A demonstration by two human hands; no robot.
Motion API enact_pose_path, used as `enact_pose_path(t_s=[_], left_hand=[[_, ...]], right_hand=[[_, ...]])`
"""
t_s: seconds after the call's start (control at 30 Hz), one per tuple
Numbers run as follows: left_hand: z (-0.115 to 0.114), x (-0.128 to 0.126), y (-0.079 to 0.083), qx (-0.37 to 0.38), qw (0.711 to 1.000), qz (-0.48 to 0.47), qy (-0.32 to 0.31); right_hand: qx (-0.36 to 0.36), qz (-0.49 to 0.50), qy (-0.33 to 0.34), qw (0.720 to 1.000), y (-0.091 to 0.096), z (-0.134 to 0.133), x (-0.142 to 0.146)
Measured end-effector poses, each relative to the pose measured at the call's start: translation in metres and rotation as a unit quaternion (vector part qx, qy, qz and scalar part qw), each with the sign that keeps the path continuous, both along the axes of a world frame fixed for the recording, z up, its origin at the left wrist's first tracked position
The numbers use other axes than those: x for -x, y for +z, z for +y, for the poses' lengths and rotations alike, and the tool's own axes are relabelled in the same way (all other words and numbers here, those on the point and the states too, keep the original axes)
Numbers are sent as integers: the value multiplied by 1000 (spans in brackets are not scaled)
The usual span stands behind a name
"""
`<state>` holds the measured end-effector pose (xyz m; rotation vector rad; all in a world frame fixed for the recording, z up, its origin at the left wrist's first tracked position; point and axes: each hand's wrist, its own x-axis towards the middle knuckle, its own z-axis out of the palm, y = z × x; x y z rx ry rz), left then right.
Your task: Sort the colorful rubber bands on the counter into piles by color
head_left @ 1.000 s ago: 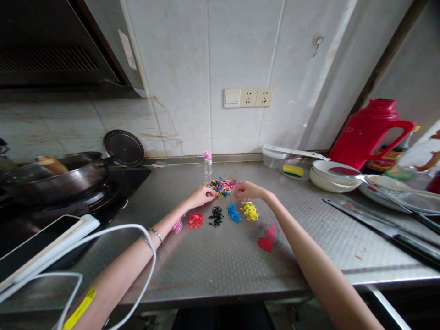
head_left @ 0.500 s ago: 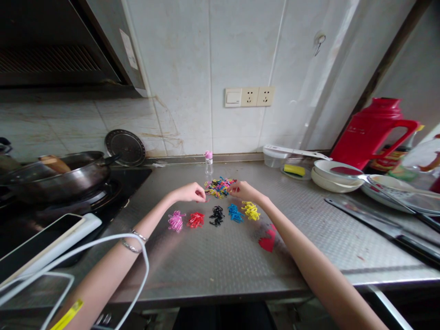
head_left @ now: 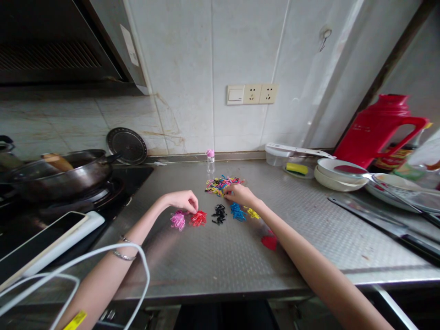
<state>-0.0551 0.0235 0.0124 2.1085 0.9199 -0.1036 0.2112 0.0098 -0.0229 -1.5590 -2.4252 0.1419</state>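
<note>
Silvery bracelets [head_left: 124, 257] circle the bare left forearm [head_left: 106, 272]; the clothing [head_left: 225, 317] lower down is dark.

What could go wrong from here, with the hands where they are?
The left hand is at the red pile, close beside the pink pile; a sideways brush might mix them.
The right hand is at the mixed pile, its wrist seen near the yellow pile; lowering it could scatter pieces.
The white cable crosses in front of the left forearm and might snag.

mixed bands [head_left: 218, 185]: loose heap | pinks [head_left: 178, 220], reds [head_left: 198, 219], blacks [head_left: 219, 214], blues [head_left: 238, 211], yellows [head_left: 253, 213]: separate heaps, nearer row
</note>
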Motion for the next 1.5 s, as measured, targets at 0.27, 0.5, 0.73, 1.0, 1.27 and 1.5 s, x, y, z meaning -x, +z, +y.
enact_pose_path(t_s=[0.27,0.5,0.73,1.0,1.27,1.5], left_hand=[[-1,-1,0,-46,997,-52,32],[-1,-8,-7,-86,992,-74,61],[17,-10,-20,-141,973,-135,124],[48,-10,-28,-192,956,-146,167],[48,-36,-26,-250,953,-74,157],[49,-39,-33,-292,941,-49,161]], right_hand=[[-19,21,-2,1000,2,-2,2],[-42,128,18,991,16,8,-26],[27,167,2,986,31,21,-80],[243,121,-5,963,36,9,-102],[277,113,-17,954,30,12,-99],[245,138,-36,959,25,19,-98]])
